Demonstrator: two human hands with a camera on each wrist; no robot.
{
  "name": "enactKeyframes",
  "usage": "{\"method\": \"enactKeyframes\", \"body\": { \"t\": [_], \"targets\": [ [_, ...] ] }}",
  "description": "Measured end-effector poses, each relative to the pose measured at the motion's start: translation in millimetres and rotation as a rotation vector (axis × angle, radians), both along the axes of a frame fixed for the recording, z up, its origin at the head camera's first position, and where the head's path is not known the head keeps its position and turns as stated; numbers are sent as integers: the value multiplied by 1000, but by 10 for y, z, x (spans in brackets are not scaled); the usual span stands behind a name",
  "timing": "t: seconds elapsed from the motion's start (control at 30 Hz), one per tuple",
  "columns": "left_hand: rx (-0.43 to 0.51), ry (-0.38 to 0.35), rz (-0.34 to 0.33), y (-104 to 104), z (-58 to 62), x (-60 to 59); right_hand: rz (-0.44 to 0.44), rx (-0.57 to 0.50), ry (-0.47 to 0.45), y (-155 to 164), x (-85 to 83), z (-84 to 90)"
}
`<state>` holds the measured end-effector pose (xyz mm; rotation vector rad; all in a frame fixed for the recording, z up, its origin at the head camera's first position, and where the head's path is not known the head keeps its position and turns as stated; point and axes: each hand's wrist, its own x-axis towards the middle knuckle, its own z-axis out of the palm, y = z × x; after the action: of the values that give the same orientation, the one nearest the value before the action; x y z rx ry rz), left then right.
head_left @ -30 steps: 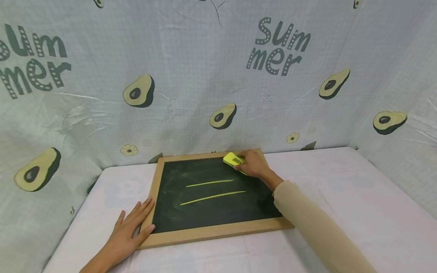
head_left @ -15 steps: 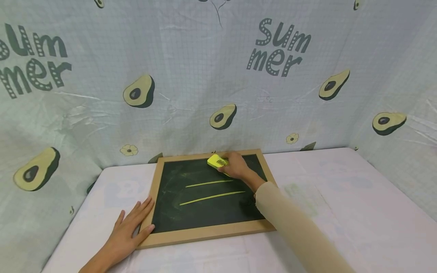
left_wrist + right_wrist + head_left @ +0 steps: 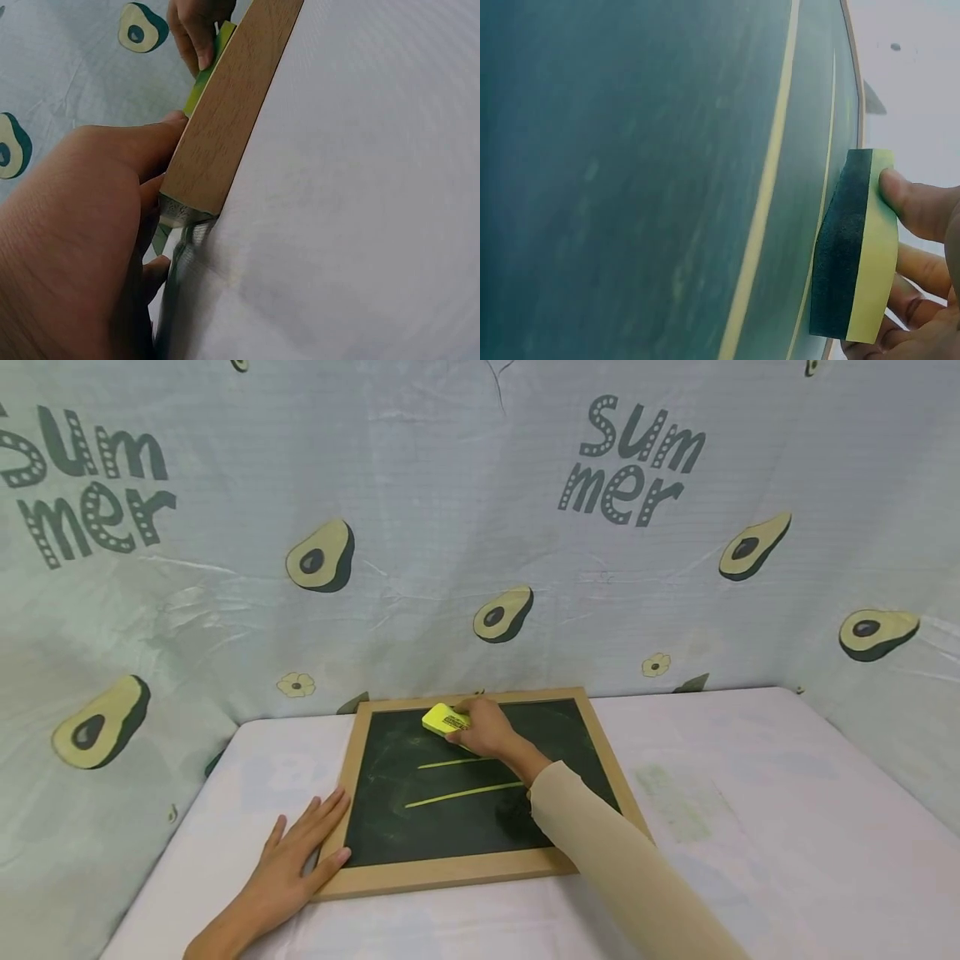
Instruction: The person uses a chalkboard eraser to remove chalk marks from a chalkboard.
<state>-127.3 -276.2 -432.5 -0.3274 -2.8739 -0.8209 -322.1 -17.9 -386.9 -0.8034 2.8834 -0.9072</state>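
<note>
A chalkboard (image 3: 450,835) with a wooden frame lies on the table, with two yellow chalk lines (image 3: 463,794) across its dark surface. Near its top edge, my right hand (image 3: 491,731) grips a yellow board eraser (image 3: 444,718) between thumb and fingers. In the right wrist view the eraser's (image 3: 855,247) dark felt side faces the board; whether it presses there is hard to tell. My left hand (image 3: 288,868) rests on the frame's lower left, fingers spread and fairly straight. In the left wrist view its thumb touches the wooden frame (image 3: 225,112), and the other fingers are partly hidden.
The table (image 3: 720,860) has a pale cloth and extends to both sides of the board. Right behind it rises a light cloth backdrop (image 3: 420,527) printed with avocados and lettering. A faint green smudge (image 3: 675,802) marks the cloth at right.
My right hand has slid the eraser leftward along the upper part of the board. The left hand stays on the frame. The head view has shifted slightly.
</note>
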Motion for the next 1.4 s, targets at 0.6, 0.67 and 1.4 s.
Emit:
{"method": "enactKeyframes", "body": {
  "t": [0.6, 0.67, 1.4],
  "targets": [
    [-7, 4, 7, -3, 5, -21, 54, 72, -47, -217, 22, 102],
    [1, -2, 10, 1, -4, -19, 65, 88, -49, -214, 12, 104],
    [8, 22, -3, 1, -7, 4, 0, 143, 21, 823, 51, 203]
  ]
}}
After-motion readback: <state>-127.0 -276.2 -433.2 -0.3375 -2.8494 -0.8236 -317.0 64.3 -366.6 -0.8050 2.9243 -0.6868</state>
